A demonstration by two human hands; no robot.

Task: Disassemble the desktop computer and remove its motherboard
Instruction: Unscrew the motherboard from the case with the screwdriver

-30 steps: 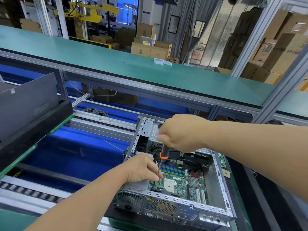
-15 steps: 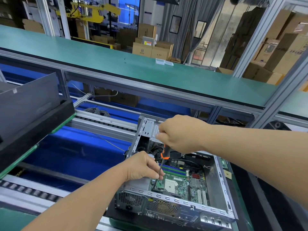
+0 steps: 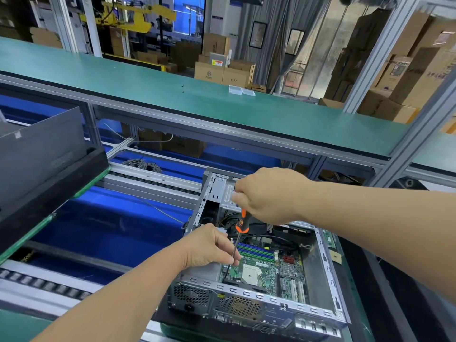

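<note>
An open desktop case (image 3: pixel 261 296) lies on its side at the bottom centre, its green motherboard (image 3: pixel 269 267) exposed inside. My right hand (image 3: pixel 269 193) grips the orange-and-black handle of a screwdriver (image 3: pixel 240 224) from above. The thin shaft slants down into the board's near-left corner. My left hand (image 3: pixel 209 245) pinches that shaft partway down. The tip is hidden behind the case rim.
A black side panel (image 3: pixel 42 164) stands on a green-edged pallet at the left. A blue conveyor bed (image 3: pixel 111 225) with roller rails runs behind the case. A long green shelf (image 3: pixel 197 99) spans above, bearing small clear boxes (image 3: pixel 240 90). Aluminium posts (image 3: pixel 419 124) rise at right.
The view has shifted slightly. Both hands stay on the screwdriver at the same corner of the motherboard, with the handle sitting a little farther right than before.
</note>
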